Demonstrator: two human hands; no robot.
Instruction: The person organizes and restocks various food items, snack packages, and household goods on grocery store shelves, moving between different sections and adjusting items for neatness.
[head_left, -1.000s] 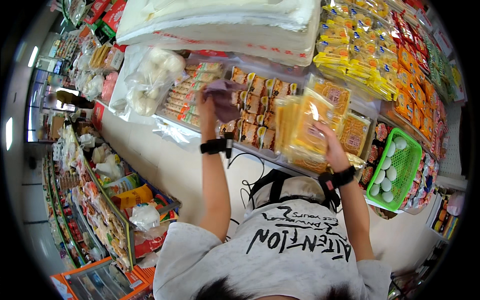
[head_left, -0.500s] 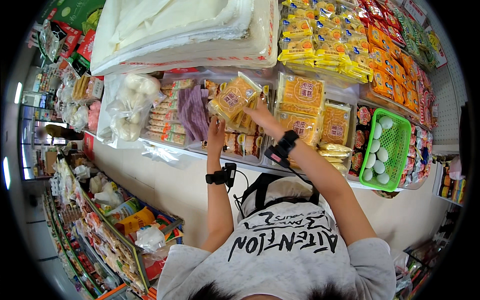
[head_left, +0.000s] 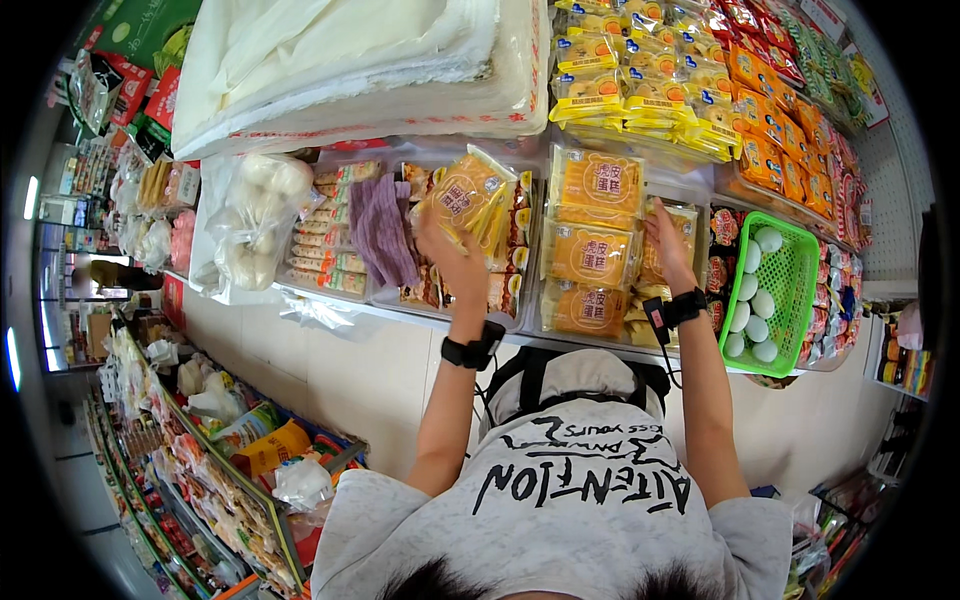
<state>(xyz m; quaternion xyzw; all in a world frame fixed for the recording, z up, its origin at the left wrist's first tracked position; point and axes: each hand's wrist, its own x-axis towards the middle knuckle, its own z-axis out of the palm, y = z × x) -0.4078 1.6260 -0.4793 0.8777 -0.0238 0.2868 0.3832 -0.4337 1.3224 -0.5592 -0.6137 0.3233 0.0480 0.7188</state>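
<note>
My left hand [head_left: 452, 255] is closed around the lower edge of a few clear-wrapped yellow sponge cakes [head_left: 468, 192], which lean at a slant above other packets in a tray. My right hand [head_left: 668, 245] rests with fingers stretched out over a wrapped sponge cake [head_left: 686, 222] in the neighbouring tray's right column. To its left, more wrapped sponge cakes [head_left: 592, 252] lie flat in a column. Brown-wrapped snacks [head_left: 508, 290] lie under and beside the packets at my left hand. A purple cloth-like strip [head_left: 380, 235] drapes just left of that hand.
A green basket [head_left: 803, 290] with several pale eggs stands on the right. Bagged white buns [head_left: 262, 215] sit at left. Yellow snack packets [head_left: 625, 90] and a large plastic-wrapped white stack [head_left: 340, 75] are behind. A loaded shelf [head_left: 215, 430] stands at lower left.
My right hand has left the slanted cakes and moved right to the neighbouring tray. My left hand has moved up and right onto the slanted cakes.
</note>
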